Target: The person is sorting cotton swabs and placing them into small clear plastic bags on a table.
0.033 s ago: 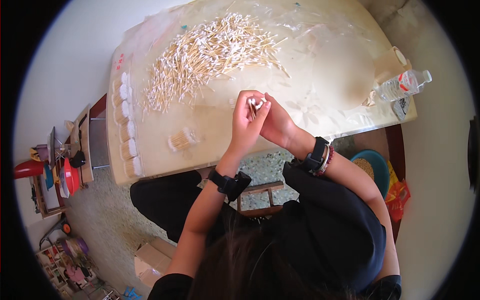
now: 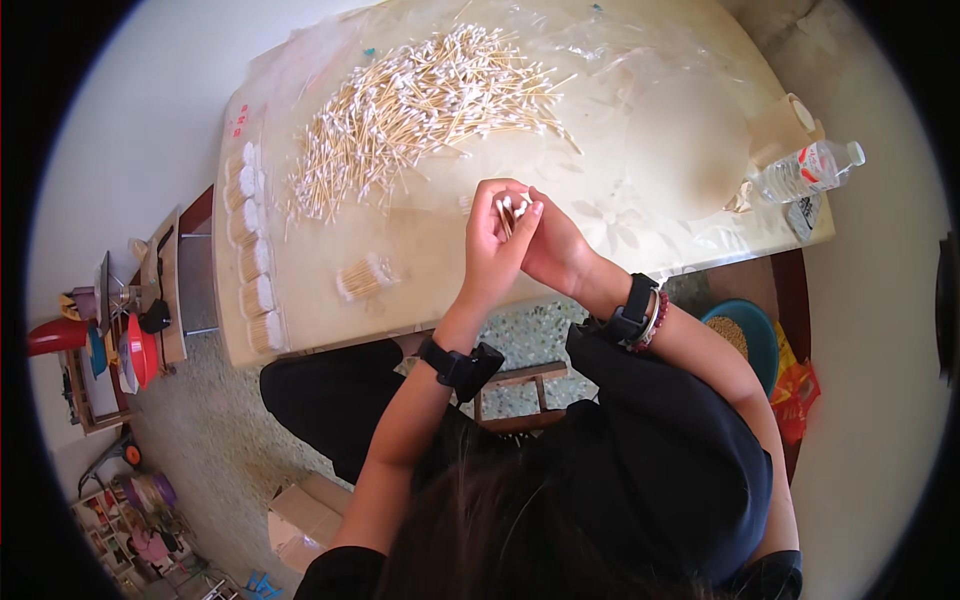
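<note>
Above the near edge of the table, my two hands are cupped together. My left hand (image 2: 490, 255) is closed round a few cotton swabs (image 2: 507, 212), their white tips showing between thumb and fingers. Pressed against it, my right hand (image 2: 558, 245) curls its fingers in at the same swabs. The lower ends of the sticks are hidden by the hands. Beyond lies a large loose heap of cotton swabs (image 2: 420, 110) with wooden sticks. To the left of my hands, a small packed bundle of swabs (image 2: 365, 278) lies flat on the table.
Several swab packs (image 2: 253, 262) line the table's left edge. A clear plastic bottle (image 2: 808, 170) and a cardboard roll (image 2: 785, 128) sit at the right edge of the table (image 2: 430, 245). Below on the right is a teal basin (image 2: 765, 345); a cardboard box (image 2: 305, 515) is on the floor.
</note>
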Available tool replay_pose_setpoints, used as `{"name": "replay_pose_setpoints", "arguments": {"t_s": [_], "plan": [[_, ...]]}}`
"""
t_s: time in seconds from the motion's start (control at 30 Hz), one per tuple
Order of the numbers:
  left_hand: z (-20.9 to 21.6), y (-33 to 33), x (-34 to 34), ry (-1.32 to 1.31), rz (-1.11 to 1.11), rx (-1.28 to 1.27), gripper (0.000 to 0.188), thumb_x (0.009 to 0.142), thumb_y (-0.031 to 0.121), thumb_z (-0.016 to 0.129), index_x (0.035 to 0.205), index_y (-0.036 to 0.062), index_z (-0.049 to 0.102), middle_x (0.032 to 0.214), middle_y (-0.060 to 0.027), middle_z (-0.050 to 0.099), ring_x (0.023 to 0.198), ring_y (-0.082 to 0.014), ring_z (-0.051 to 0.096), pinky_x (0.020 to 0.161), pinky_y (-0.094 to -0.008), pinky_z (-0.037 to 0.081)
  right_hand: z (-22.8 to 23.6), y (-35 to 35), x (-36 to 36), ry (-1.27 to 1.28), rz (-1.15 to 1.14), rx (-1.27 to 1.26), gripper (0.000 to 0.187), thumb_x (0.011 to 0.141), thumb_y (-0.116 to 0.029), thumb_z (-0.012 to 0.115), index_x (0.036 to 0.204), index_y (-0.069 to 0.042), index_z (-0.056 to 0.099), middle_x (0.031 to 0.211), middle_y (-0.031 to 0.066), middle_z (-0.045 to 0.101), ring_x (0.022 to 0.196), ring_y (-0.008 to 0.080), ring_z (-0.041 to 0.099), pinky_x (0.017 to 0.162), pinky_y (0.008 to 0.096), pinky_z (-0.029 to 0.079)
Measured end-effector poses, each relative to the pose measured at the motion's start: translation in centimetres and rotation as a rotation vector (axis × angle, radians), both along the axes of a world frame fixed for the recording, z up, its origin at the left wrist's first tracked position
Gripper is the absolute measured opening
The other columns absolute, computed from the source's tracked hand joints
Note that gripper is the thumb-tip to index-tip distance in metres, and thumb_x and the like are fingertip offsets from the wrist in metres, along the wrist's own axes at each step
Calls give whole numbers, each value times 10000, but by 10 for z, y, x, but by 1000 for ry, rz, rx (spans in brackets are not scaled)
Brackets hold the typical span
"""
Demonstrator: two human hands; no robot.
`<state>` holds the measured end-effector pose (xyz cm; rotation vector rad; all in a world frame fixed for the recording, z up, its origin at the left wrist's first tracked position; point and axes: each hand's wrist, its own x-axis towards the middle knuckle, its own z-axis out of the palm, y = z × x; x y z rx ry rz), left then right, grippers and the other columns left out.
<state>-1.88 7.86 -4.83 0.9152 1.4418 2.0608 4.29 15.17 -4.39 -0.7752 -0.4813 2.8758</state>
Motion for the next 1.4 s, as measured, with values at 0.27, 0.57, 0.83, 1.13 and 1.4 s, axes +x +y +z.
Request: {"name": "replay_pose_setpoints", "arguments": {"t_s": [0.27, 0.57, 0.83, 1.13, 1.4], "plan": [[8, 1, 7, 271, 245, -100, 145, 846, 22, 641, 941, 29, 531, 748, -21, 554, 688, -69, 508, 594, -217, 426, 7, -12, 2, -38, 91, 207, 302, 1007, -292, 318, 1077, -70, 509, 1046, 33, 580, 995, 156, 555, 914, 336, 443], [-2, -12, -11, 726, 322, -260, 78, 798, 25, 650, 798, 9, 575, 735, -95, 554, 694, -259, 521, 606, -344, 433, -15, -23, 3, -197, 203, 345, 270, 1001, -205, 306, 1102, -62, 511, 1044, 34, 539, 910, 134, 495, 780, 298, 427], [-15, -30, -15, 715, 323, -305, 135, 877, 95, 573, 798, -15, 568, 794, -121, 552, 706, -276, 541, 615, -350, 440, -19, -20, 3, -285, 395, 775, 368, 978, -331, 361, 830, -58, 557, 666, 5, 503, 571, 105, 434, 548, 288, 377], [-12, -41, -13, 552, 210, -431, 146, 926, 94, 521, 855, -16, 584, 745, -136, 593, 606, -250, 577, 547, -323, 452, -22, -9, 3, -321, 397, 1233, 455, 923, -346, 415, 682, 12, 559, 587, 140, 563, 558, 251, 552, 562, 353, 430], [-19, -43, 1, 616, 414, -526, 281, 954, 147, 494, 745, -25, 569, 565, -132, 478, 460, -144, 390, 451, -328, 304, 2, -3, 7, -244, 322, 1672, 245, 869, -115, 464, 1109, -69, 476, 609, 208, 572, 634, 408, 578, 600, 499, 439]]}}
